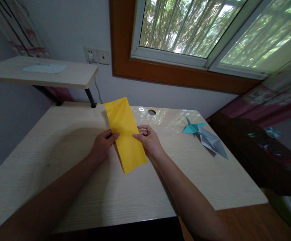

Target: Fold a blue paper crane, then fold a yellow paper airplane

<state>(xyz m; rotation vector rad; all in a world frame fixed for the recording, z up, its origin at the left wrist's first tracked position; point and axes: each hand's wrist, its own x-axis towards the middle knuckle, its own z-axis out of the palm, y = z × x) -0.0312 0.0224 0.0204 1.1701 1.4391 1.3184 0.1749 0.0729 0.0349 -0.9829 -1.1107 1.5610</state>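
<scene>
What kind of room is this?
Likely a home room with a desk, maybe a bedroom or study: a pale wooden desk with a raised shelf, a window above it, and a flowered curtain beside.

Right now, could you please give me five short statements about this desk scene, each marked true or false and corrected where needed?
1. The left hand and the right hand both hold the yellow paper. True.
2. The yellow paper is crumpled into a ball. False: it is folded into a long strip.
3. A white sheet lies on the raised shelf. True.
4. The raised shelf stands at the right end of the desk. False: it stands at the left end.
5. The teal folded paper lies to the right of the yellow paper. True.
</scene>
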